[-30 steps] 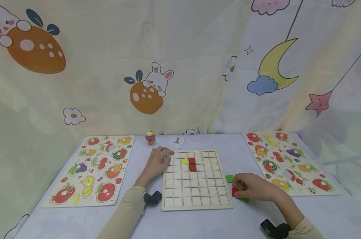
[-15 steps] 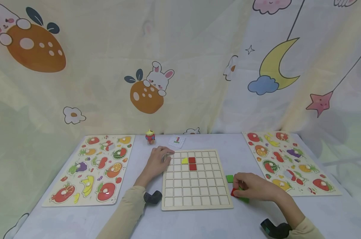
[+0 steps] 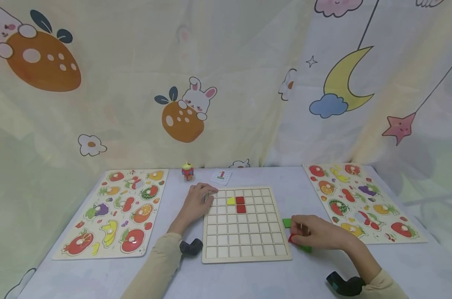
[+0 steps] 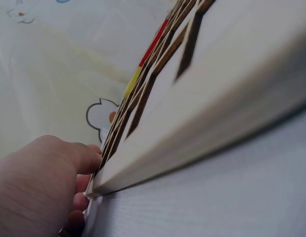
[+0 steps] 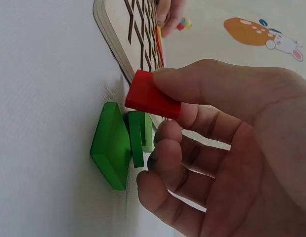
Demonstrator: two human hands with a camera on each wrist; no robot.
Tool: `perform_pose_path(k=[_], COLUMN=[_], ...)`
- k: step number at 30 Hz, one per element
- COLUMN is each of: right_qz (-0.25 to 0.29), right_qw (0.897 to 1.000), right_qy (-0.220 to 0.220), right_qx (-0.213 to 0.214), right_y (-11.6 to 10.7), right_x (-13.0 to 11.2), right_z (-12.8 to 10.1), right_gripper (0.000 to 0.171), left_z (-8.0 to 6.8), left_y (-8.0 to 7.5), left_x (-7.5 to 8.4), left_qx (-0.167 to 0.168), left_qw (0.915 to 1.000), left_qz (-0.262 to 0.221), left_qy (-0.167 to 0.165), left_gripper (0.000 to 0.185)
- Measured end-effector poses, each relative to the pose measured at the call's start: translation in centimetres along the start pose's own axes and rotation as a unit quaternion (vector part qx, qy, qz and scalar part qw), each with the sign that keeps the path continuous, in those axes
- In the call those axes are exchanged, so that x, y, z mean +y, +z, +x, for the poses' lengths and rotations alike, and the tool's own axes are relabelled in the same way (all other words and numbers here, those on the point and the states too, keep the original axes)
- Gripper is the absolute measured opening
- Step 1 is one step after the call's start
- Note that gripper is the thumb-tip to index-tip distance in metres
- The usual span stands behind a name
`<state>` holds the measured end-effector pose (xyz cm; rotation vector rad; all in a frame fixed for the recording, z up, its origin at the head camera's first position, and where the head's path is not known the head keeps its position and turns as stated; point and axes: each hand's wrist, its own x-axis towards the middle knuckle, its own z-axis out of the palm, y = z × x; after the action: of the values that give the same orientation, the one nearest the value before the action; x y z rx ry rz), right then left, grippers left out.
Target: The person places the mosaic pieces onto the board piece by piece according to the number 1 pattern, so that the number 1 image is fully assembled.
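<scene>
My right hand [image 3: 315, 232] pinches a red square tile [image 5: 150, 96] between thumb and forefinger, just off the right side of the wooden grid board [image 3: 244, 258]. Several green tiles [image 5: 110, 148] lie on the cloth below it, partly hidden by the hand in the head view. My left hand [image 3: 199, 204] holds the board at its far left corner, with the thumb at the edge and other fingers bent beside the corner in the left wrist view. Set in the grid's upper part are two red squares [image 3: 240, 204], one above the other, and a yellow piece [image 3: 231, 201] beside the upper one.
Fruit puzzle boards lie on both sides, one left [image 3: 113, 211] and one right [image 3: 360, 203]. Behind the grid board are a small toy figure [image 3: 187, 171] and a card [image 3: 221, 177] printed with a red and green pattern. A patterned curtain [image 3: 248, 83] hangs behind the table.
The right hand has shifted slightly away from me, and the red tile in its fingers has tilted and come nearer the board. The left hand stays in place.
</scene>
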<state>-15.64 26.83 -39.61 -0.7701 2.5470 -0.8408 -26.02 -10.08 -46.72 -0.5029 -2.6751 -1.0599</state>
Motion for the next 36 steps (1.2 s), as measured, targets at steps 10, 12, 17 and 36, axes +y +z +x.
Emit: perform_pose_path(k=[10,12,17,36], right_qz=[0.039,0.047,0.063,0.123], right_qw=[0.999,0.998,0.996,0.987], right_qy=[0.009,0.006,-0.005,0.008], right_qx=[0.031,0.037,0.056,0.105], right_y=[0.1,0.1,0.3,1.3], right_x=[0.7,0.7,0.9,0.3], right_z=[0.4,0.6,0.8,2.7], right_gripper=[0.016,0.016,0.014,0.016], left_z=[0.0,0.1,0.0,-0.1], left_y=[0.1,0.1,0.2,0.0], left_x=[0.0,-0.1,-0.1,0.0], left_qx=[0.002,0.001,0.001,0.003], left_qw=[1.0000,1.0000,1.0000,1.0000], left_qz=[-0.002,0.000,-0.003,-0.005], left_qy=[0.002,0.002,0.002,0.005], left_gripper=[0.021,0.021,0.021,0.021])
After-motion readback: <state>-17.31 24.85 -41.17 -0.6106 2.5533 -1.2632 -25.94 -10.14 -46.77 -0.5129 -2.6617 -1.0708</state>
